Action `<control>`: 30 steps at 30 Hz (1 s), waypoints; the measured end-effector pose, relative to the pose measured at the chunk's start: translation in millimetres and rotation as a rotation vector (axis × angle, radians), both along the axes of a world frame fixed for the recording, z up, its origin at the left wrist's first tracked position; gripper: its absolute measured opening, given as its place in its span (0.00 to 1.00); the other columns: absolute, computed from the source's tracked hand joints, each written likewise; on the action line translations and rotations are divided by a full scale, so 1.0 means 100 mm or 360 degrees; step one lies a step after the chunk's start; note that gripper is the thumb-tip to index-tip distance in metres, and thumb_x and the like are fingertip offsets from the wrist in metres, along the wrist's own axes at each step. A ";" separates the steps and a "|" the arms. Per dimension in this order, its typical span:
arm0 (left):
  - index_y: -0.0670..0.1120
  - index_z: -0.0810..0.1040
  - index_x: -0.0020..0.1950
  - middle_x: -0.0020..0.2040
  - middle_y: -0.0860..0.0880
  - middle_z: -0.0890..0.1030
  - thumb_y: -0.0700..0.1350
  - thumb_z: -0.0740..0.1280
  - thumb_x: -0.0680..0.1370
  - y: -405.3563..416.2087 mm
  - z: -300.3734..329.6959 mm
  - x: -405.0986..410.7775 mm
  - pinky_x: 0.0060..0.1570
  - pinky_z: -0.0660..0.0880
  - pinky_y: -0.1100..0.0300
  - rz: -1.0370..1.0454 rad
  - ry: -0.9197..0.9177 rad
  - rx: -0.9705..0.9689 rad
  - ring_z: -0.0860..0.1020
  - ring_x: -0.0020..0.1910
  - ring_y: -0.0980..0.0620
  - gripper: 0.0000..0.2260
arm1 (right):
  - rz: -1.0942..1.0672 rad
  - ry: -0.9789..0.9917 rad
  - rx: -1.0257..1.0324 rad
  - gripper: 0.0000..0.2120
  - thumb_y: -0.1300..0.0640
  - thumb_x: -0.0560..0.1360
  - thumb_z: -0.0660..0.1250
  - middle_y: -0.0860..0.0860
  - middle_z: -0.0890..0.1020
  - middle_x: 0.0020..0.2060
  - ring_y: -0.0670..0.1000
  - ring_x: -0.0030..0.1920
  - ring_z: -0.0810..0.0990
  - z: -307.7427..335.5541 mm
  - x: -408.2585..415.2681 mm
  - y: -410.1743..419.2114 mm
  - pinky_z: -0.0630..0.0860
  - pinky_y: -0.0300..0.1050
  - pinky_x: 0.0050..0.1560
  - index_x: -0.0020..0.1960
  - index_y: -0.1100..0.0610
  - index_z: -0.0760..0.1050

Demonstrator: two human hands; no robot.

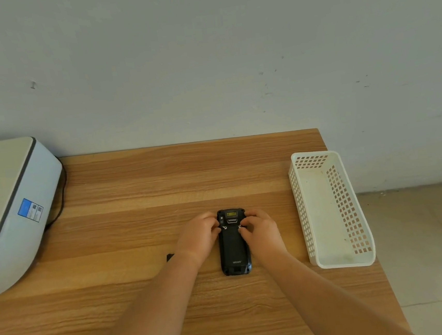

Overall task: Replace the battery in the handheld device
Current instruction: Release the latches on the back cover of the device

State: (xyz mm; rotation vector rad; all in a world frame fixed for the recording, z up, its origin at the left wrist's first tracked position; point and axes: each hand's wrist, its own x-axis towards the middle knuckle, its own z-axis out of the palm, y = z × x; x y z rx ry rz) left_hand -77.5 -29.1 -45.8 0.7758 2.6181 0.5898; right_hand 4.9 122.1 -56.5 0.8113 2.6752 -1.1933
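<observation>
A black handheld device (234, 249) lies face down on the wooden table (137, 202), its back cover on and its scanner window pointing away from me. Two small metal latches sit side by side on the upper back. My left hand (201, 236) rests against the device's left side with its fingertips pinching the left latch. My right hand (261, 231) mirrors it on the right side, fingertips on the right latch. No loose battery is visible.
A white perforated plastic basket (339, 261) stands to the right near the table's edge, with nothing in it. A large grey-white printer (10, 203) with a black cable occupies the left. A small black piece (170, 257) lies left of my left wrist.
</observation>
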 end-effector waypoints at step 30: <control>0.50 0.82 0.55 0.75 0.54 0.68 0.45 0.68 0.78 0.04 0.06 -0.23 0.73 0.63 0.49 -0.0211 -0.0104 -0.0085 0.67 0.73 0.51 0.07 | 0.0040 -0.0154 -0.0179 0.29 0.57 0.74 0.73 0.47 0.69 0.71 0.47 0.71 0.66 0.14 -0.08 0.05 0.59 0.35 0.67 0.73 0.54 0.68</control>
